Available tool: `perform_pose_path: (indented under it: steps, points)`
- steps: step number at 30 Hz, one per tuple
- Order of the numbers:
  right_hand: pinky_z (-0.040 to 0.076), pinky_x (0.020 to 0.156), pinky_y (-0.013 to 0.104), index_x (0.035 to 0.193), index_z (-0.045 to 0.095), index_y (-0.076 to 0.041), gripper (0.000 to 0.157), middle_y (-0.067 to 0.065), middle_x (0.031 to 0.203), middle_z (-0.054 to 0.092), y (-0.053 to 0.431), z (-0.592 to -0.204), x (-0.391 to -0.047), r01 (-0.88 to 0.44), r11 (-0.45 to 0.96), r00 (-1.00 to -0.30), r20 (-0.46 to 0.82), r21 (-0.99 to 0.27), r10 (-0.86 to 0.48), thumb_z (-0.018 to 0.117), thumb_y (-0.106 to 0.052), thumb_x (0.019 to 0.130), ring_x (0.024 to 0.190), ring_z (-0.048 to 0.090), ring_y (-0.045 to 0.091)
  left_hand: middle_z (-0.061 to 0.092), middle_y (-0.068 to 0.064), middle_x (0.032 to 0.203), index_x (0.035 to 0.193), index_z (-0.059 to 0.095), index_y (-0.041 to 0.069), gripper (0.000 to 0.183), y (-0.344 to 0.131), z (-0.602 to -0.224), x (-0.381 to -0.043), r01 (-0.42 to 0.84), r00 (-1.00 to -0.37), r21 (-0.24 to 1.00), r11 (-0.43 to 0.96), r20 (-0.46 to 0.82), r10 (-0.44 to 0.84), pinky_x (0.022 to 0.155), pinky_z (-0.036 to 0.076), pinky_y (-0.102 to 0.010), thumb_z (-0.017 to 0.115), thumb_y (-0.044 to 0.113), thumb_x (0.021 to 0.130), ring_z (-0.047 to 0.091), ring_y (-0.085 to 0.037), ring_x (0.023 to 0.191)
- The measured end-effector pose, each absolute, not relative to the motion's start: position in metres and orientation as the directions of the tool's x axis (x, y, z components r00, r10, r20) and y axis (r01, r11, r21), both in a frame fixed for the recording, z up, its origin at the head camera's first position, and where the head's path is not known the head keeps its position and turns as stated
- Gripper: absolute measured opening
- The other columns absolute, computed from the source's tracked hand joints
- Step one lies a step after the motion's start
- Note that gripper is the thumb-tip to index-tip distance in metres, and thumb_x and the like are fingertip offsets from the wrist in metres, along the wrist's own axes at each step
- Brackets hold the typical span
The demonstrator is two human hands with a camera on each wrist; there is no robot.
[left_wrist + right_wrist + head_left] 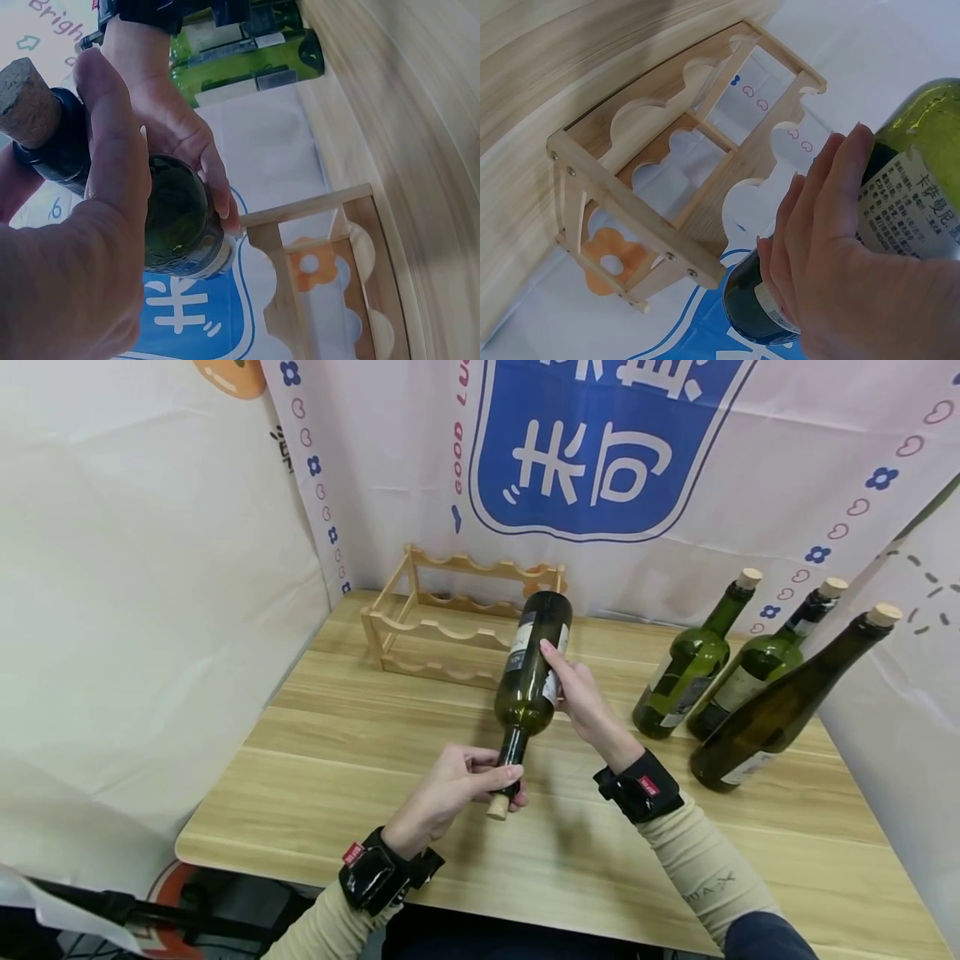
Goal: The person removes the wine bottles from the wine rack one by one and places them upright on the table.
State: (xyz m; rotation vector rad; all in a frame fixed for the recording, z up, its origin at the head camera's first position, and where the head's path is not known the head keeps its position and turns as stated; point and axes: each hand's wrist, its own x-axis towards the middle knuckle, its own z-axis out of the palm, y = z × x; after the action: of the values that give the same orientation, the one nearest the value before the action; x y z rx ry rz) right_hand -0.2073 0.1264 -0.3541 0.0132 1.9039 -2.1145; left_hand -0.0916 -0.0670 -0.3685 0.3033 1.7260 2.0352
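Note:
A dark green wine bottle (527, 681) with a cork (498, 807) is held above the table, its neck pointing toward the person and its base toward the rack. My left hand (457, 781) grips the neck just behind the cork, thumb on top. Around the bottle's body curls my right hand (585, 697), covering part of the label, as the right wrist view also shows with the label (907, 206) beside the fingers. Just beyond the bottle's base stands a wooden wine rack (442, 631) with scalloped rails; the bottle overlaps its right end in the head view.
Three corked bottles stand at the right of the table: a green bottle (686, 672), another green bottle (757, 668) and a tall brown bottle (787, 706). A printed cloth (420, 460) hangs behind the wooden table (315, 768).

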Motion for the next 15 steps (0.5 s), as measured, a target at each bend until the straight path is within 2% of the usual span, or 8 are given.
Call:
perform_pose_path:
  steps: [3, 10, 15]
  points:
    - [0.055, 0.063, 0.021, 0.109, 0.056, -0.002, 0.051, -0.004, 0.079, 0.069, 0.131, -0.355, -0.208, 0.227, -0.079, -0.957, -0.207, -0.971, -0.201, 0.048, -0.050, 0.097, 0.070, 0.066, 0.007, 0.073, -0.019, 0.083, 0.105, 0.063, -0.014, 0.032, -0.063, -0.369, -0.092, -0.194, -0.871, 0.976, -0.105, -0.122, 0.477, 0.075, 0.061, -0.041, 0.067, 0.013, 0.090, 0.073, -0.019, 0.074]
    - [0.056, 0.067, 0.022, 0.120, 0.052, 0.003, 0.059, -0.004, 0.084, 0.069, 0.140, -0.356, -0.207, 0.222, -0.063, -0.958, -0.205, -0.973, -0.201, 0.047, -0.051, 0.097, 0.075, 0.067, 0.008, 0.072, -0.026, 0.086, 0.105, 0.063, -0.015, 0.033, -0.056, -0.371, -0.094, -0.182, -0.861, 0.978, -0.104, -0.107, 0.497, 0.074, 0.061, -0.043, 0.067, 0.014, 0.091, 0.073, -0.020, 0.074]
    - [0.057, 0.068, 0.023, 0.121, 0.052, 0.002, 0.057, -0.005, 0.084, 0.069, 0.147, -0.357, -0.206, 0.218, -0.071, -0.960, -0.200, -0.973, -0.198, 0.047, -0.050, 0.098, 0.075, 0.067, 0.008, 0.072, -0.025, 0.085, 0.105, 0.064, -0.013, 0.032, -0.050, -0.371, -0.096, -0.195, -0.856, 0.976, -0.097, -0.121, 0.503, 0.074, 0.061, -0.042, 0.068, 0.015, 0.090, 0.073, -0.023, 0.074]
